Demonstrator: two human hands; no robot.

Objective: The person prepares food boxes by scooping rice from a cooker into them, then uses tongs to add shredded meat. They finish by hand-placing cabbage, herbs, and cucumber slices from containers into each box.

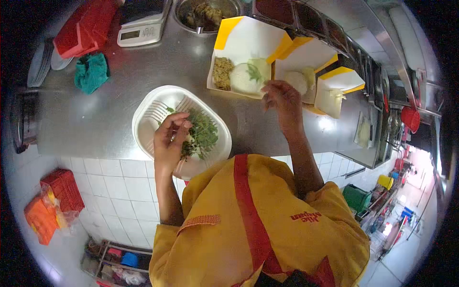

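A white oval plastic tub (143,112) at the counter's front edge holds leafy green herbs (204,134). Over the tub's left part is my left hand (172,138), its fingers bent at the edge of the herbs; whether they pinch a sprig is unclear. My right hand (283,98) hovers at the front right corner of an open white and yellow box (253,38), fingers curled, their contents too small to make out. Inside that box lie white rice (245,79), brown minced food (222,72) and a green leaf (253,71).
Two more open boxes (308,52) (342,83) stand to the right. Along the back are a metal bowl (205,14), a white scale (141,36) and red containers (83,31). A green cloth (91,72) lies at the left, and a cutting board (363,129) at the right.
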